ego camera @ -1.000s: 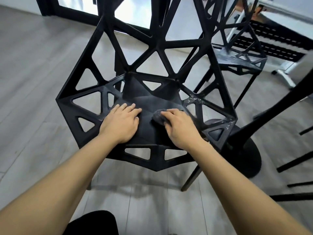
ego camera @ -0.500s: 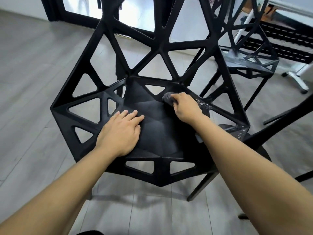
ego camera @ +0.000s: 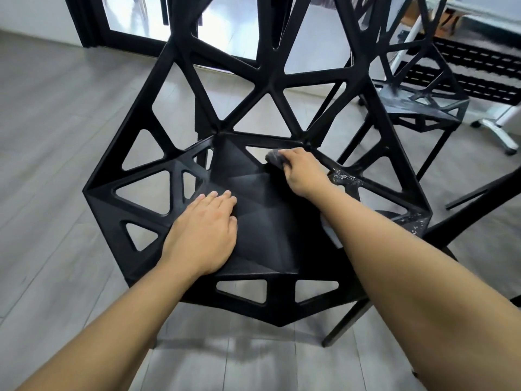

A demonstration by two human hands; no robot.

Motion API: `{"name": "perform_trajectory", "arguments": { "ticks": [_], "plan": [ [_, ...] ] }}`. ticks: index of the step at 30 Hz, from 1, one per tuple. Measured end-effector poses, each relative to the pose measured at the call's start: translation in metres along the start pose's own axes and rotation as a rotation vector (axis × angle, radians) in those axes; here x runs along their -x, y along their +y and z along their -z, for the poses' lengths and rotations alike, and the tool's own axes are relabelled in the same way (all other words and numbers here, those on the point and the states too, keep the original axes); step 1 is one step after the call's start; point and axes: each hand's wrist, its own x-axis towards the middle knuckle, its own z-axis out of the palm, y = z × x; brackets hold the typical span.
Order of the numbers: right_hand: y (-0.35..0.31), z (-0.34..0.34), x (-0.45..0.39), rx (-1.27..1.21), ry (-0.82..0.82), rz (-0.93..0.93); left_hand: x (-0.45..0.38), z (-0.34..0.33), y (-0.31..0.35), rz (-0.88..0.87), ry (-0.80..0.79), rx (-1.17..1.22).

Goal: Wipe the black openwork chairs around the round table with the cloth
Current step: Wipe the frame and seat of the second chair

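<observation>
Right hand (ego camera: 303, 172), gripping the cloth (ego camera: 275, 158), has advanced from beside the left hand (ego camera: 204, 232) to the chair (ego camera: 262, 221) seat's rear; left lies flat, bracing. Seat centre likely wiped.

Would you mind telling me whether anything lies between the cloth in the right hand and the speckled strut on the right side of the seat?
Nothing visible does. The right hand presses the cloth at the seat's back corner, and the speckled strut lies just beside it, uncovered. The left hand rests flat on the chair seat, away from it.
</observation>
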Motion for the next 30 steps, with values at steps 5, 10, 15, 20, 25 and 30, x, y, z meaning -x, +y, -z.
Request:
{"name": "perform_trajectory", "arguments": {
  "ticks": [5,10,15,20,25,30],
  "plan": [
    [-0.011,-0.003,-0.021,-0.041,0.023,-0.033,-0.004,0.001,-0.001,-0.003,0.006,-0.011],
    [-0.044,0.014,0.064,-0.128,-0.086,0.057,-0.005,0.004,-0.002,-0.025,-0.053,-0.025],
    [-0.082,0.029,0.165,-0.099,-0.056,0.141,0.012,0.014,-0.014,-0.01,-0.085,-0.012],
    [-0.018,0.051,0.206,-0.03,0.111,-0.001,0.019,0.021,-0.008,-0.014,-0.105,0.008],
    [0.015,0.051,0.233,-0.058,0.306,-0.032,0.019,0.016,-0.012,-0.015,-0.108,0.008],
    [-0.05,0.034,0.25,-0.182,0.224,0.246,0.018,0.012,-0.02,-0.059,-0.119,-0.002]
  ]
}}
